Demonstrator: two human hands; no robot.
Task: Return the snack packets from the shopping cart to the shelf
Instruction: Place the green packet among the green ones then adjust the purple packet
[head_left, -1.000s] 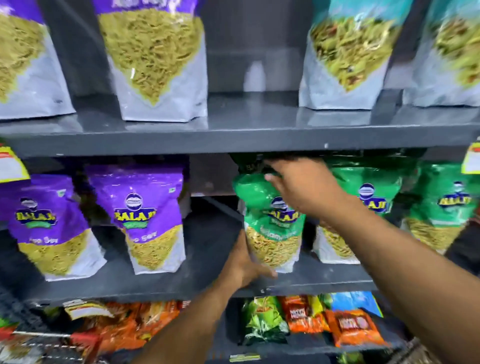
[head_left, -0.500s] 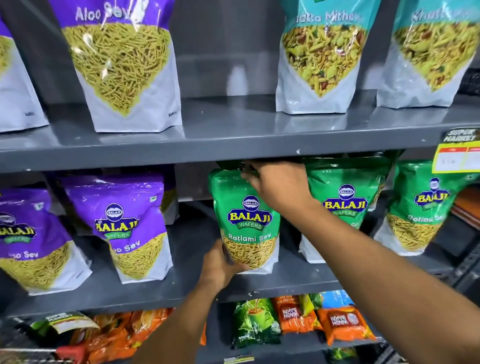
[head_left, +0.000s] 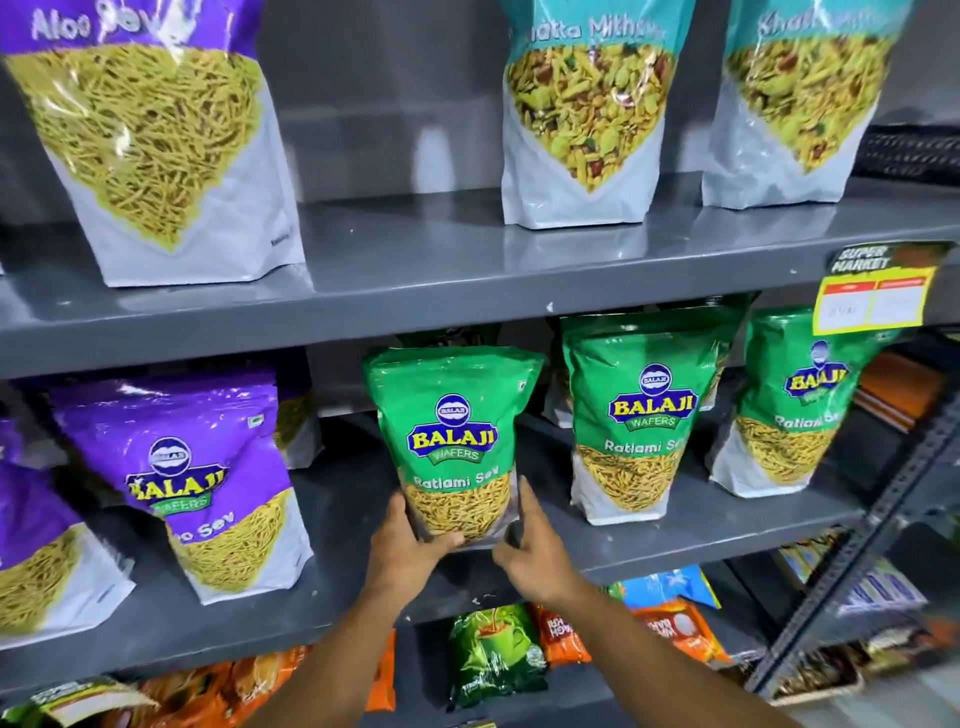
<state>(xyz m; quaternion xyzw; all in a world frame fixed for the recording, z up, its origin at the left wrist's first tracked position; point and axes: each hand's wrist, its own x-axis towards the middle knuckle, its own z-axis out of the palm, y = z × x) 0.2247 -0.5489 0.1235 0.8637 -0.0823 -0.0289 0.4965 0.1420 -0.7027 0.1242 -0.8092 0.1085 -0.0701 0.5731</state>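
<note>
Here both hands (head_left: 470, 556) cradle glossy, seemingly upright pouch (head_left: 453, 441).

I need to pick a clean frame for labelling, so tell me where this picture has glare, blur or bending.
Head view: glare streaks the clear window of the purple Aloo Sev pouch on the top shelf; the right edge, around the yellow price tag, is smeared; the wide lens bows the shelf edges; the green Ratlami Sev packet between the left hand and right hand reads sharp.

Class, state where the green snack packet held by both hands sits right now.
The green snack packet stands mid-frame on the middle shelf, between the purple packet and another green packet.
</note>
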